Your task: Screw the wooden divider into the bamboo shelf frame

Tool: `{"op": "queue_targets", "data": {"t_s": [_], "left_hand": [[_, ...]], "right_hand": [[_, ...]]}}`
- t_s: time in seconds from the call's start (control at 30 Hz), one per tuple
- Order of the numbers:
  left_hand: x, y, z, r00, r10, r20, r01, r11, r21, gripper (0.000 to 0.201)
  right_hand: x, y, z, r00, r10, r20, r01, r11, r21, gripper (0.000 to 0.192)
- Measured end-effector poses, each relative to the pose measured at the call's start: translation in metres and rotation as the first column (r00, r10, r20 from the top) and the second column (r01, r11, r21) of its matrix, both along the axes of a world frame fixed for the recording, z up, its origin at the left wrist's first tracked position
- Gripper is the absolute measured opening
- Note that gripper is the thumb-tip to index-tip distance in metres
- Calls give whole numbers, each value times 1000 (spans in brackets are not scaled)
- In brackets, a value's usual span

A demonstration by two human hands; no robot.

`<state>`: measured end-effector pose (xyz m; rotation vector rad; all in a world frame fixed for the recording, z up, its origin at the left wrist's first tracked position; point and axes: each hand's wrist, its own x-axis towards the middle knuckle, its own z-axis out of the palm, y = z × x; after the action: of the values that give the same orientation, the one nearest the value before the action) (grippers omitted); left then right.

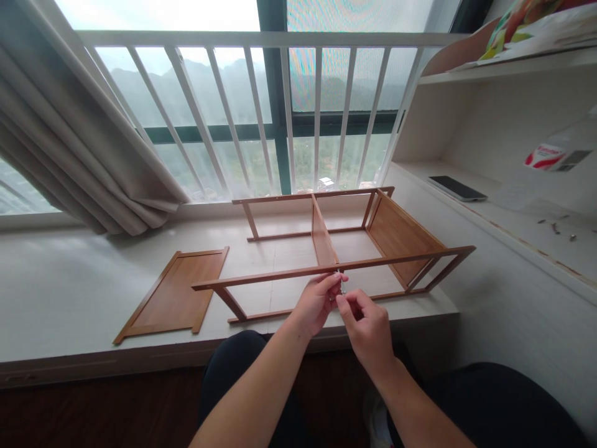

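- Nearest the camera are the person's dark-clothed knees, with both bare forearms reaching forward over them to the pale ledge-like desk [69, 292] under the window.
- Far left — a grey gathered curtain [69, 137] hangs down to the sill.
- Left on the desk lies a flat brown wooden panel with a raised frame [175, 292], well apart from the hands.
- The left hand [317, 302] and the right hand [366, 326] meet at the middle, fingertips pinched together on a small silvery metal screw-like piece [342, 285]; which hand bears it I cannot tell.
- That piece sits just under the near top rail of the open brown wooden shelf frame [336, 249], which lies on its side on the desk — one middle divider, one solid end panel at the right.
- Behind, white window bars [289, 112].
- Right — a white built-in shelf [513, 211] carries a dark flat phone [457, 188] and a few small loose metal bits [555, 227].
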<state>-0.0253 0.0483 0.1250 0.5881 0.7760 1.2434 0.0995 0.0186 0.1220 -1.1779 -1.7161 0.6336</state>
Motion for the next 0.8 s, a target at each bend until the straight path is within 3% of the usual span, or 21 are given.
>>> {"op": "queue_targets", "data": {"t_s": [0.57,0.8], "left_hand": [[2,0,-2,998,13,61,-11,999,-37,32],[3,-1,-2,998,26,58,-24,999,-31,33]], "right_hand": [[1,8,3,987,-76,142,61,993,104,28],[2,8,3,990,-73,123,61,993,99,29]]}}
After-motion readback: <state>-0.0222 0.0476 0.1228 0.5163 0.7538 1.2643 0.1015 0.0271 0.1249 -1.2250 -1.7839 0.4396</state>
